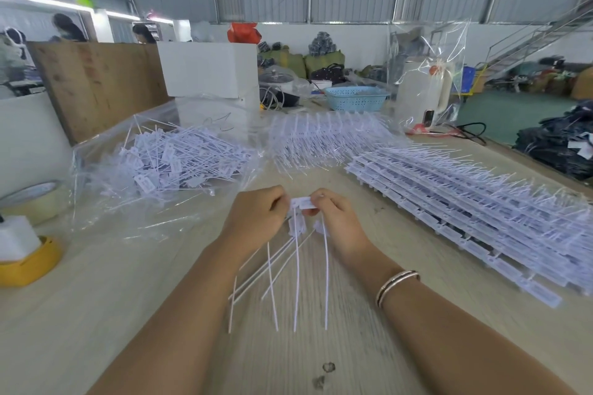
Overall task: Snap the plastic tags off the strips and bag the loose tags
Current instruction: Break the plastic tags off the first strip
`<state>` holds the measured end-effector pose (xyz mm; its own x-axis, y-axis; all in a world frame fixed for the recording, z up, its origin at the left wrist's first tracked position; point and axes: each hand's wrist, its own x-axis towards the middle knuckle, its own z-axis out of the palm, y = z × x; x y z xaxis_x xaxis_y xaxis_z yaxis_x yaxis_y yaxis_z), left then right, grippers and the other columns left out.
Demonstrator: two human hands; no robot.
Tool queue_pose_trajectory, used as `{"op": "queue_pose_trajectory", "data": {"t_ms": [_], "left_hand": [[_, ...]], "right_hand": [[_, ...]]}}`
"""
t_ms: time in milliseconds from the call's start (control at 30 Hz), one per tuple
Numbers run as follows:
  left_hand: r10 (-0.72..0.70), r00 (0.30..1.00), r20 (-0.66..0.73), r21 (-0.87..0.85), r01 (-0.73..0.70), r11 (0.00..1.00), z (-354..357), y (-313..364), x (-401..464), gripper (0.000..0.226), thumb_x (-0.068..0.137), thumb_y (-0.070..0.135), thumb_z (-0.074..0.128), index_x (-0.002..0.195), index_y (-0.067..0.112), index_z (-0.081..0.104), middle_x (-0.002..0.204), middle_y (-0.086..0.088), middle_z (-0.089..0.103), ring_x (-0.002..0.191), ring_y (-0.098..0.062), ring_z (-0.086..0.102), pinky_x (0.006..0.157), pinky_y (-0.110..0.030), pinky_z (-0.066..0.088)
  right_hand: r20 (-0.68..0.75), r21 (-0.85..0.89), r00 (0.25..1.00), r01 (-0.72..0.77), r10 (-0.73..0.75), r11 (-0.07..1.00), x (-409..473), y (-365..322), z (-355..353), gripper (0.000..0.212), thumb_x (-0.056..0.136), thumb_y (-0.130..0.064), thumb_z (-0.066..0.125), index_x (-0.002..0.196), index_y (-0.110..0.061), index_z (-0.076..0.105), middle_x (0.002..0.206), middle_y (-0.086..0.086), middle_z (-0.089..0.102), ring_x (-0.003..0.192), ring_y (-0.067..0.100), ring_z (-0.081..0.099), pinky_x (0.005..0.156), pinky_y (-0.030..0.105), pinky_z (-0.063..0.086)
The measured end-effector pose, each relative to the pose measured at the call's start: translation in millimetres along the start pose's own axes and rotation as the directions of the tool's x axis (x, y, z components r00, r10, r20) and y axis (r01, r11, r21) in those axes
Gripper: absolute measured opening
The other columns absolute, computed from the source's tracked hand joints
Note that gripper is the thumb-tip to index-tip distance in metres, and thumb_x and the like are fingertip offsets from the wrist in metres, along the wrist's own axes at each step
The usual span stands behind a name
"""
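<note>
Partway done, at a guess: big stack of uncut strips at right, well-filled clear bag of loose tags at left. Nearby: blue basket, tape roll. Centre: left hand and right hand both pinching 1 short strip, tails dangling.

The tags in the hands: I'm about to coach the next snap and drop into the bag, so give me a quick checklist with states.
1. Left hand grips the tags: ok.
2. Right hand pinches the top tag: ok.
3. Top tag already snapped free: cannot tell.
4. Clear bag of loose tags lies open towards the hands: ok.
5. Strips stacked at the right for the next pick: ok.
6. Tails hang free over the table: ok.
</note>
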<state>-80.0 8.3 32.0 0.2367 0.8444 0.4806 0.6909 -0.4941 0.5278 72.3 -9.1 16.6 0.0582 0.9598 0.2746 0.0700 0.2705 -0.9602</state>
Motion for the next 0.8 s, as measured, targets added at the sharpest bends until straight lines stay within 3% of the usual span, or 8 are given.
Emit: {"op": "queue_pose_trajectory", "data": {"t_ms": [100, 200, 367, 533, 667, 800], "left_hand": [[-0.015, 1.000, 0.014, -0.062, 0.016, 0.998, 0.6, -0.7, 1.0, 0.032, 0.093, 0.019, 0.050, 0.061, 0.020, 0.045, 0.053, 0.000, 0.049, 0.053, -0.018, 0.045, 0.056, -0.032, 0.035], [-0.024, 0.999, 0.039, -0.083, 0.027, 0.996, 2.3, -0.6, 0.8, 0.034, 0.093, 0.025, 0.052, 0.059, 0.019, 0.047, 0.050, 0.004, 0.044, 0.051, -0.014, 0.041, 0.055, -0.029, 0.033], [-0.023, 0.995, 0.093, -0.144, 0.036, 0.989, 2.8, 0.4, 1.8, 0.042, 0.093, 0.024, 0.052, 0.053, 0.021, 0.038, 0.046, 0.009, 0.034, 0.047, -0.007, 0.030, 0.050, -0.023, 0.025], [-0.116, 0.982, 0.149, -0.374, 0.164, 0.913, 2.2, 4.2, 3.0, 0.035, 0.095, 0.021, 0.051, 0.062, 0.010, 0.045, 0.059, -0.004, 0.041, 0.055, -0.013, 0.036, 0.058, -0.028, 0.030], [-0.156, 0.976, 0.153, -0.500, 0.213, 0.839, 2.7, 6.6, 4.3, 0.040, 0.096, 0.021, 0.050, 0.056, 0.019, 0.045, 0.056, 0.000, 0.042, 0.056, -0.015, 0.038, 0.056, -0.026, 0.030], [-0.248, 0.960, 0.126, -0.605, 0.273, 0.748, 4.1, 7.0, 5.7, 0.038, 0.097, 0.022, 0.048, 0.059, 0.020, 0.052, 0.050, 0.008, 0.047, 0.046, -0.005, 0.043, 0.051, -0.016, 0.037]], "right_hand": [[0.052, 0.011, 0.999, -0.008, 0.008, 1.000, -0.4, 0.0, -1.9, 0.028, 0.091, -0.013, 0.058, 0.064, -0.015, 0.059, 0.067, 0.000, 0.061, 0.074, 0.014, 0.056, 0.078, 0.031, 0.041], [0.124, 0.061, 0.992, 0.003, -0.010, 0.998, -1.9, -2.6, -1.4, 0.025, 0.090, -0.011, 0.060, 0.066, -0.010, 0.062, 0.063, 0.002, 0.059, 0.066, 0.011, 0.055, 0.072, 0.022, 0.043], [0.230, 0.077, 0.973, 0.006, -0.024, 0.997, -2.9, -5.4, -3.0, 0.030, 0.092, -0.008, 0.057, 0.063, -0.013, 0.062, 0.062, 0.000, 0.055, 0.064, 0.011, 0.050, 0.068, 0.021, 0.040], [0.173, 0.057, 0.980, 0.085, -0.094, 0.995, -3.0, -4.4, 0.4, 0.024, 0.092, -0.007, 0.056, 0.070, -0.012, 0.062, 0.060, -0.007, 0.056, 0.060, 0.006, 0.051, 0.063, 0.015, 0.040], [0.118, 0.042, 0.977, 0.174, -0.178, 0.984, -4.2, -3.5, 3.2, 0.026, 0.093, -0.005, 0.055, 0.069, -0.014, 0.061, 0.058, -0.011, 0.055, 0.059, 0.004, 0.049, 0.062, 0.015, 0.039], [0.054, 0.045, 0.967, 0.247, -0.249, 0.968, -5.6, -6.2, 3.4, 0.025, 0.094, -0.004, 0.053, 0.073, -0.013, 0.062, 0.061, -0.013, 0.055, 0.061, 0.000, 0.049, 0.063, 0.012, 0.038]]}}
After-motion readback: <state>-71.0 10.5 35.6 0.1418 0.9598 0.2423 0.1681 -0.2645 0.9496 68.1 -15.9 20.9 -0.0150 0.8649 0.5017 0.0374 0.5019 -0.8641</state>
